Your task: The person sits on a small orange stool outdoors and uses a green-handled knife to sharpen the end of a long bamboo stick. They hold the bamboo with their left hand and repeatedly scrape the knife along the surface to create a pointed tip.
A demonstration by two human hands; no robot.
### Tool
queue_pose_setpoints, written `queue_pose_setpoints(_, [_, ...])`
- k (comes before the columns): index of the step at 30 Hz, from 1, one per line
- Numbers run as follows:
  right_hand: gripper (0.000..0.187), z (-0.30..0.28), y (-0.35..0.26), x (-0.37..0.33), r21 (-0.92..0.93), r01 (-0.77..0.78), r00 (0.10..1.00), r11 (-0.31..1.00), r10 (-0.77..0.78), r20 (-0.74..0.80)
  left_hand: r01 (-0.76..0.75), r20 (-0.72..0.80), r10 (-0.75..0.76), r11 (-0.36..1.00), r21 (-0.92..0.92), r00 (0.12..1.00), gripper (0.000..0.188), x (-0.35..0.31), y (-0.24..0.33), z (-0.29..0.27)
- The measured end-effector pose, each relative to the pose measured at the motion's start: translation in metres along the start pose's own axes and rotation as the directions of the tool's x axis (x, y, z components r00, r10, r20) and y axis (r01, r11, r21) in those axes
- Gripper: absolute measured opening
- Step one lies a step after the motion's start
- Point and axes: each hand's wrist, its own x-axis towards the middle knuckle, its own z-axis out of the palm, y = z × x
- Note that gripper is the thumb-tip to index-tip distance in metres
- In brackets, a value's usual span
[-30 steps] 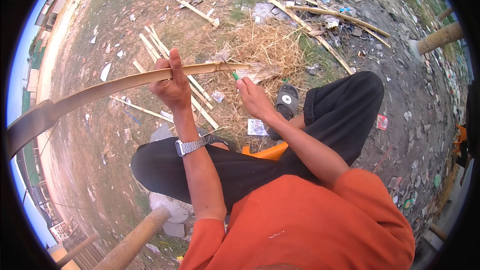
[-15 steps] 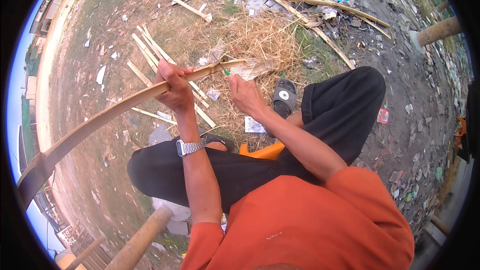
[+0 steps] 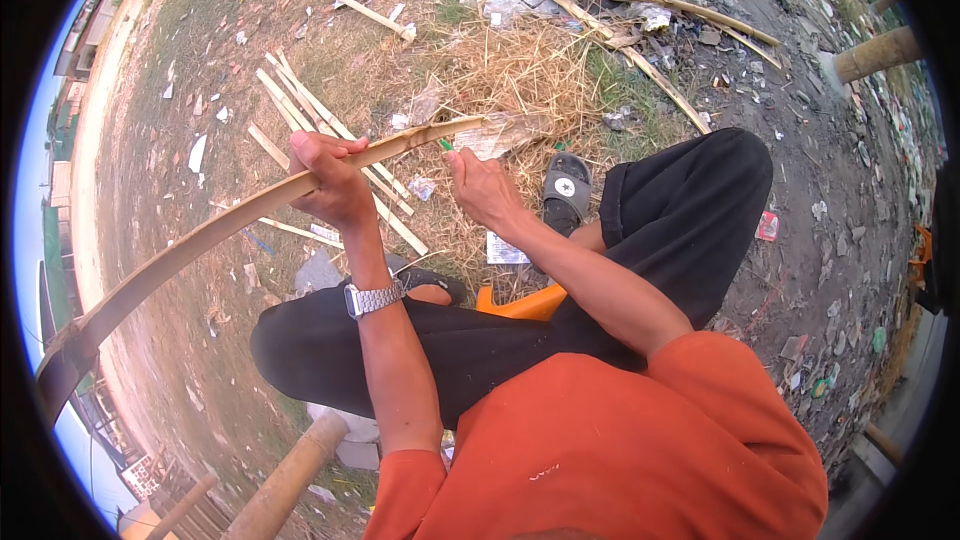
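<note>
My left hand (image 3: pixel 335 185) is closed around a long split bamboo strip (image 3: pixel 205 242), which runs from the far left edge to its tip near the middle of the view. Close to that tip my right hand (image 3: pixel 487 188) grips a slim knife by its green handle (image 3: pixel 446 144). The handle's end shows just below the strip; the blade is hard to make out and seems hidden by the strip. Beyond the strip's tip lies a heap of straw-like shavings (image 3: pixel 530 65).
Several cut bamboo strips (image 3: pixel 330 125) lie on the ground beyond my left hand. More long bamboo pieces (image 3: pixel 665 5) rest among rubble at the far right. An orange plastic seat (image 3: pixel 525 303) shows between my legs. Bamboo poles (image 3: pixel 878 55) stand at the right and lower left.
Both hands have shifted slightly left along with the strip. The knife's thin blade, seen across the strip before, no longer shows clearly.
</note>
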Motion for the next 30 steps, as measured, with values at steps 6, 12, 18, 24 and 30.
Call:
queue_pose_setpoints(6, [0.048,-0.003,-0.002,0.006,-0.089,0.026,1.0,0.996,-0.025,0.008,0.044,-0.12,-0.038,0.998,0.04,0.992,0.045,0.003,-0.001,-0.002])
queue_pose_setpoints(12, [0.045,-0.004,-0.01,0.013,-0.131,0.046,0.998,0.99,-0.05,-0.029,-0.011,-0.159,0.033,0.991,0.136,0.987,0.044,0.009,-0.004,-0.006])
queue_pose_setpoints(18, [0.052,0.008,0.036,0.02,-0.199,-0.164,0.984,0.966,0.174,0.036,-0.011,-0.087,0.027,0.983,0.183,0.996,0.045,0.003,-0.003,-0.009])
queue_pose_setpoints(24, [0.05,-0.027,0.113,0.018,-0.249,-0.369,0.928,0.896,0.339,-0.154,0.003,0.009,-0.002,1.0,-0.028,1.0,0.051,0.002,-0.008,-0.003])
queue_pose_setpoints(30, [0.063,-0.024,0.044,0.029,0.129,-0.163,0.987,0.978,0.163,0.014,0.245,0.061,-0.242,0.873,-0.422,0.968,0.055,0.009,-0.023,-0.003])
